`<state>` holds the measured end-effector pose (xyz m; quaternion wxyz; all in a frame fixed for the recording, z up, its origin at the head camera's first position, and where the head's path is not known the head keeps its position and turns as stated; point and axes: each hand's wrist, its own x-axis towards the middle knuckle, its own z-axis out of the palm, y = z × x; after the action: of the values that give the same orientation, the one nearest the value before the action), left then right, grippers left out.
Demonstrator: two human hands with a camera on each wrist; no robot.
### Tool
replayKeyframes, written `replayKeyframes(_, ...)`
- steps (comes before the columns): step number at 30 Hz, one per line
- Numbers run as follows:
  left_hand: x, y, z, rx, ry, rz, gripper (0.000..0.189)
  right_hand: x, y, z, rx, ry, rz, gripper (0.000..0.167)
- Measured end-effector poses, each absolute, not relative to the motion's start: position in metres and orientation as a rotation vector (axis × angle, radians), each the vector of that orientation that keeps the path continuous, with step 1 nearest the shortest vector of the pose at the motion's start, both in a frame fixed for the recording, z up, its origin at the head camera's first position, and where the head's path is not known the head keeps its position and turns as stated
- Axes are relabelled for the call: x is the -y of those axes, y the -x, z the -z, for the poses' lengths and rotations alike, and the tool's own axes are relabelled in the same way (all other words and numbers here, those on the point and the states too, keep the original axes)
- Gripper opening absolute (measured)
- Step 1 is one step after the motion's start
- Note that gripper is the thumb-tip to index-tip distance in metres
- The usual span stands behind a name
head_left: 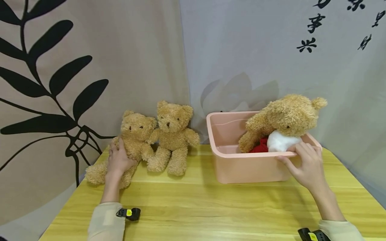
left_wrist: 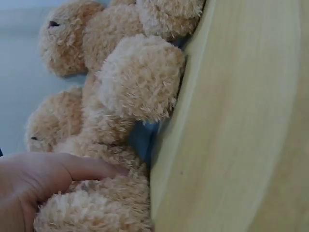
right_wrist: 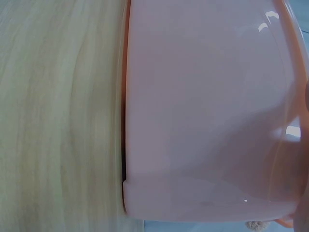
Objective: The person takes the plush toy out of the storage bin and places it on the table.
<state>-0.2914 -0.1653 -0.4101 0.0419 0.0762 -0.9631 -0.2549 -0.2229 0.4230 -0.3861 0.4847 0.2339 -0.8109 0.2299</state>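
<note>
At the table's left side my left hand (head_left: pixel 119 159) grips a tan teddy bear (head_left: pixel 137 134) round its side. In the left wrist view the thumb lies across the fur of that bear's body. A second teddy bear (head_left: pixel 174 134) sits upright beside it, touching it. My right hand (head_left: pixel 309 164) holds the front rim of a pink plastic bin (head_left: pixel 250 167), with the thumb outside and the fingers over the rim. Inside the bin a third teddy bear (head_left: pixel 294 112) leans right, its head above the edge. A white fluffy thing (head_left: pixel 280 142) and a red thing (head_left: pixel 260 146) are below its head.
The wooden table (head_left: pixel 193 207) carries the bin and bears. A grey curtain (head_left: pixel 241 50) with black characters hangs behind, and a beige one (head_left: pixel 135 50) with a dark leaf print hangs at the left. Each forearm wears a black strap with a yellow mark.
</note>
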Motion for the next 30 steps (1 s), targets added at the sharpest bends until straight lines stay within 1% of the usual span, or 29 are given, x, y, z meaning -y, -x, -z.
replayKeyframes(6, 0.162, 0.294, 0.418, 2.895, -0.352, 0.598, 0.123, -0.423, 0.222, 0.386, 1.984, -0.556, -0.568, 0.067)
replayKeyframes(10, 0.157, 0.297, 0.424, 2.851, -0.417, 0.563, 0.125, -0.423, 0.222, 0.387, 1.984, -0.553, -0.565, 0.068)
replayKeyframes(15, 0.160, 0.296, 0.425, 2.838, -0.375, 0.621, 0.126, -0.423, 0.223, 0.387, 1.978, -0.559, -0.558, 0.067)
replayKeyframes(22, 0.165, 0.293, 0.415, 2.901, -0.320, 0.742, 0.128, -0.424, 0.223, 0.387, 1.983, -0.553, -0.576, 0.067)
replayKeyframes(25, 0.166, 0.291, 0.409, 2.910, -0.316, 0.823, 0.126, -0.424, 0.223, 0.387, 1.985, -0.551, -0.579, 0.068)
replayKeyframes(30, 0.168, 0.290, 0.402, 2.890, -0.348, 0.946, 0.115, -0.423, 0.223, 0.386, 1.985, -0.554, -0.573, 0.068)
